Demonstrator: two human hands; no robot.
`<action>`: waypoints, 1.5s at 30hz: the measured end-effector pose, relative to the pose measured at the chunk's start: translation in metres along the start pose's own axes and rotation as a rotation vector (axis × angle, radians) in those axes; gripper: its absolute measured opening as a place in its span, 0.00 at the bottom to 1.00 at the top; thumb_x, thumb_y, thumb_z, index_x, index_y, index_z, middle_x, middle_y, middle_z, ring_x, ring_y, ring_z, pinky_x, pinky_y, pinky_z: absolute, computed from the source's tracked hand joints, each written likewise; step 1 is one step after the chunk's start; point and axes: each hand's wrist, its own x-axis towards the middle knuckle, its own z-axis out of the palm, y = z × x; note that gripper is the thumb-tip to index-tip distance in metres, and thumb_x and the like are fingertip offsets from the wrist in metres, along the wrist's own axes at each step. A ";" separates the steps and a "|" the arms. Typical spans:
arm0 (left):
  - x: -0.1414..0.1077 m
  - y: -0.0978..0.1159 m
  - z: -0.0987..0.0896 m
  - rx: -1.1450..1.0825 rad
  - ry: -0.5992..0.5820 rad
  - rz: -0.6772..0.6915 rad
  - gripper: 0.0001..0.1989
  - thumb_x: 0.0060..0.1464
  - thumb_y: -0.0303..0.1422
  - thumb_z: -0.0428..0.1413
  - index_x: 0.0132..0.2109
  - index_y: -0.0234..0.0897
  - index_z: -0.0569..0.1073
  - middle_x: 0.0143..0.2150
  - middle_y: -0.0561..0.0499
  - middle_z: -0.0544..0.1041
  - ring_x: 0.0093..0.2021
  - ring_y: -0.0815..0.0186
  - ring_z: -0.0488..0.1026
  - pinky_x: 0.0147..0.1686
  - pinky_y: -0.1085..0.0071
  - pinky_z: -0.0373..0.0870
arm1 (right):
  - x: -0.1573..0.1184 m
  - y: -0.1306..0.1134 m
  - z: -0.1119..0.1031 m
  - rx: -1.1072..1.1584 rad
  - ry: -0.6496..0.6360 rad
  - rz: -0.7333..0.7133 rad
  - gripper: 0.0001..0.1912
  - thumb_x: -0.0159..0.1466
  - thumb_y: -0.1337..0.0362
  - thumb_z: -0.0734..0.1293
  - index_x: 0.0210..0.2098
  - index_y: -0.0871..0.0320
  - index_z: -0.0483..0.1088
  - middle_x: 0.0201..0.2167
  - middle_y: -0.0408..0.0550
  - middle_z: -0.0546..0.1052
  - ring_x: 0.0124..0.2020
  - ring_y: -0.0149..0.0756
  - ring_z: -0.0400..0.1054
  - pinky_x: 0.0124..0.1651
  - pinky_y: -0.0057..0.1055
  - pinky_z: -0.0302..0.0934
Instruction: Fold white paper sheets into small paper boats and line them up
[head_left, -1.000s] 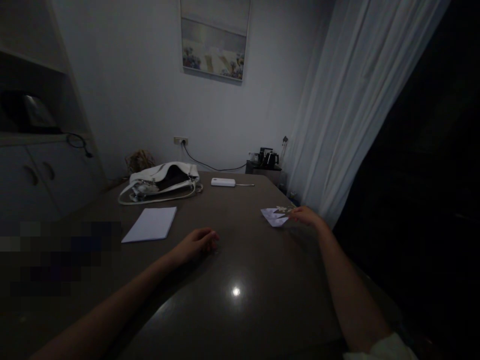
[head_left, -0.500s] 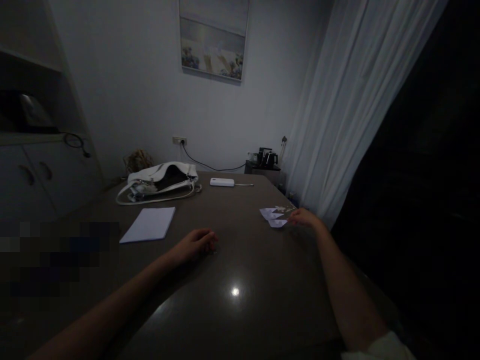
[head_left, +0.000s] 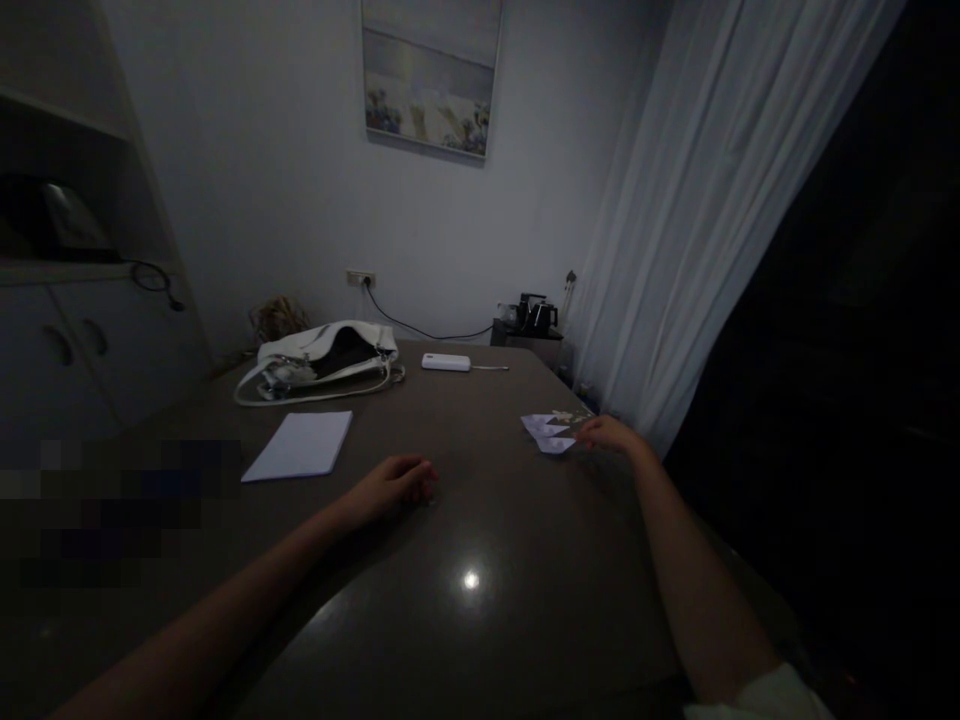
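Note:
My left hand (head_left: 397, 484) rests on the dark table (head_left: 480, 520) with its fingers curled together; whether anything small is in them is hidden. To its upper left lies a stack of white paper (head_left: 301, 446). My right hand (head_left: 604, 433) is at the table's right side, fingers bent toward the folded white paper pieces (head_left: 553, 444), at their right tip. Its fingertips are too small and dim to tell whether they grip the paper. Small pale flower-like bits (head_left: 571, 416) lie just behind the pieces.
A white handbag (head_left: 322, 355) lies at the back left of the table. A white power bank (head_left: 446, 362) with a short cable is at the back middle. Beyond the far right corner stand black kettles (head_left: 536, 315), beside a white curtain (head_left: 675, 200).
The camera view has shifted very slightly. Both hands and the papers keep their places on the table.

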 end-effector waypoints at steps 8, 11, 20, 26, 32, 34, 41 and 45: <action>-0.001 0.003 0.001 0.016 -0.003 0.020 0.24 0.52 0.51 0.47 0.37 0.32 0.70 0.28 0.50 0.73 0.27 0.68 0.66 0.27 0.73 0.61 | -0.004 -0.014 -0.008 -0.077 0.395 0.040 0.15 0.58 0.57 0.62 0.29 0.62 0.75 0.25 0.53 0.76 0.28 0.37 0.68 0.25 0.26 0.52; -0.001 0.005 0.001 0.045 -0.006 0.013 0.24 0.51 0.51 0.48 0.37 0.32 0.70 0.28 0.50 0.72 0.27 0.68 0.66 0.27 0.73 0.62 | -0.009 -0.024 -0.010 -0.107 0.529 0.060 0.18 0.60 0.56 0.58 0.34 0.62 0.74 0.33 0.56 0.76 0.34 0.39 0.69 0.27 0.27 0.53; -0.005 0.009 -0.027 0.676 0.164 0.140 0.16 0.53 0.43 0.48 0.39 0.36 0.70 0.39 0.45 0.74 0.37 0.59 0.70 0.37 0.67 0.65 | -0.016 -0.056 0.012 -0.221 0.666 -0.096 0.17 0.62 0.59 0.57 0.29 0.60 0.74 0.28 0.52 0.76 0.29 0.36 0.68 0.28 0.27 0.51; -0.015 0.014 -0.067 1.326 0.432 0.055 0.20 0.55 0.41 0.44 0.47 0.32 0.68 0.50 0.38 0.69 0.48 0.51 0.66 0.43 0.61 0.63 | -0.026 -0.089 0.063 -0.349 0.461 -0.388 0.16 0.63 0.59 0.57 0.30 0.60 0.72 0.27 0.50 0.75 0.28 0.33 0.65 0.29 0.25 0.48; -0.024 0.011 -0.106 1.427 0.337 -0.098 0.18 0.56 0.38 0.46 0.50 0.35 0.68 0.52 0.41 0.70 0.51 0.52 0.65 0.46 0.62 0.60 | -0.049 -0.115 0.112 -0.367 0.153 -0.679 0.12 0.61 0.60 0.59 0.29 0.59 0.70 0.24 0.46 0.73 0.24 0.30 0.62 0.26 0.25 0.44; -0.027 0.007 -0.121 1.374 0.240 -0.140 0.20 0.54 0.40 0.49 0.50 0.34 0.69 0.54 0.41 0.69 0.52 0.52 0.64 0.47 0.63 0.59 | -0.051 -0.116 0.116 -0.328 0.098 -0.692 0.12 0.61 0.61 0.59 0.27 0.60 0.69 0.23 0.45 0.72 0.22 0.28 0.60 0.25 0.25 0.42; -0.044 -0.006 -0.144 1.157 0.071 -0.322 0.30 0.44 0.45 0.58 0.54 0.38 0.68 0.57 0.39 0.66 0.57 0.50 0.60 0.52 0.60 0.55 | -0.045 -0.110 0.115 -0.276 0.062 -0.640 0.13 0.60 0.60 0.59 0.23 0.60 0.66 0.20 0.45 0.69 0.21 0.29 0.58 0.25 0.25 0.43; -0.046 -0.007 -0.147 1.016 0.065 -0.322 0.31 0.40 0.44 0.59 0.53 0.41 0.68 0.53 0.43 0.70 0.51 0.53 0.68 0.47 0.65 0.61 | -0.045 -0.109 0.115 -0.271 0.046 -0.644 0.14 0.60 0.59 0.58 0.22 0.59 0.65 0.19 0.45 0.68 0.21 0.29 0.58 0.25 0.26 0.42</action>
